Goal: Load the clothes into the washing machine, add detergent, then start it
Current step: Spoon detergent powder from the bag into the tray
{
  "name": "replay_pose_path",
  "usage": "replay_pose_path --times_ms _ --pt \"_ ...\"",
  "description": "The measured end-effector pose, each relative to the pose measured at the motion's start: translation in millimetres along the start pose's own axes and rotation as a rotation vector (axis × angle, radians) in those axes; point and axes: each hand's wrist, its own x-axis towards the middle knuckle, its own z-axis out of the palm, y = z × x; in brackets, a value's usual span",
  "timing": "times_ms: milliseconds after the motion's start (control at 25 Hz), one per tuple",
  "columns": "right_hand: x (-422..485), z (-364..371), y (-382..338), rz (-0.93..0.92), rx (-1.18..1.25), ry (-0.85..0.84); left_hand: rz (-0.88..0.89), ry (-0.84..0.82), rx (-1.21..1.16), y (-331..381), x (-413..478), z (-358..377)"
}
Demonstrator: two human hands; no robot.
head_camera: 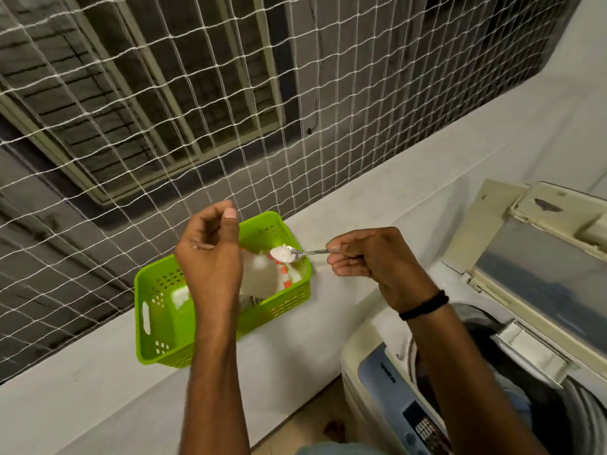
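Observation:
My right hand [371, 257] pinches the handle of a metal spoon [297, 253] heaped with white detergent powder, held level above a green plastic basket [154, 310]. Inside the basket lies an open white detergent bag [262, 274] with orange markings. My left hand [210, 251] hovers over the basket's middle with its fingers loosely curled and nothing in it. The top-loading washing machine [364, 349] stands at the lower right with its lid [542, 257] raised. Dark clothes [512, 366] fill its drum.
The basket sits on a white ledge [98, 382] that runs along a white safety net [164, 126], with window grilles behind it. The machine's blue control panel [404, 402] faces me at the bottom. A strip of tiled floor [312, 421] shows between ledge and machine.

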Motion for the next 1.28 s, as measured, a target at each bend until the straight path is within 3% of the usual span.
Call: replay_pose_path --times_ms 320,480,560,880,1040,1120,1280 --pt "-38.1 -89.4 12.0 -0.035 0.149 0.267 -0.066 -0.297 -0.096 -8.1 -55.3 92.8" --pt "-57.0 -152.1 40.7 -0.011 0.195 0.407 -0.218 -0.511 -0.108 -22.5 -101.7 141.5" --pt "-65.5 -189.5 63.3 0.022 0.226 0.498 -0.355 -0.641 -0.091 -34.8 -130.1 164.0" --pt "-84.8 -318.0 170.7 0.165 0.287 0.879 -1.203 -0.978 -0.035 -120.6 -242.8 250.5" --pt "-79.6 -347.1 226.5 0.312 -0.162 1.029 -1.401 -1.015 0.041 -164.8 -287.0 278.0" --pt "-73.2 -349.2 248.1 0.322 -0.38 1.025 -1.457 -0.984 0.061 -180.1 -302.7 285.4" --pt "-71.8 -331.6 256.7 0.247 -0.567 0.973 -1.515 -0.941 0.075 -200.2 -320.4 293.8"
